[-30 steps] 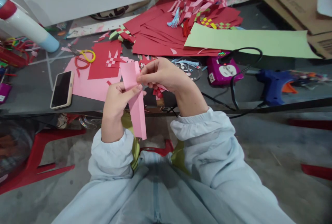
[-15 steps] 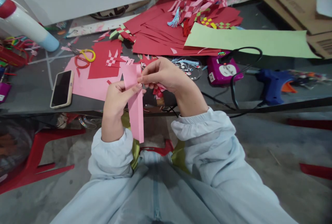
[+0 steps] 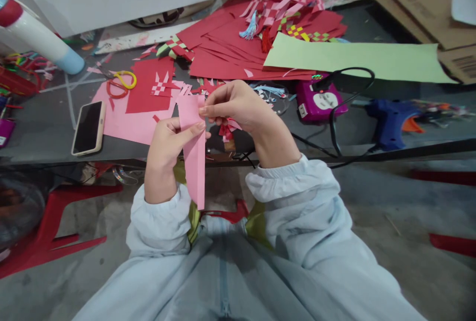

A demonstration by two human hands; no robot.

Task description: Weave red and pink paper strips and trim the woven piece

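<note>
A long piece of pink paper hangs upright between my hands, with a narrow fold running down its right edge. My left hand is closed on it, thumb across the front and fingers behind. Near the top of the folded edge, my right hand pinches the same paper between thumb and fingers. The lower end dangles past the table edge above my lap. Behind it lie a pink sheet, a red sheet and a pair of scissors with red and yellow handles.
A phone lies at left. Red paper sheets and a green sheet cover the back. At right are a purple power socket with a black cable and a blue glue gun. A red stool stands below left.
The folded edge at the top lies flatter against the pink paper, and its lower end has swung slightly left and down. Both hands keep their hold almost in place.
</note>
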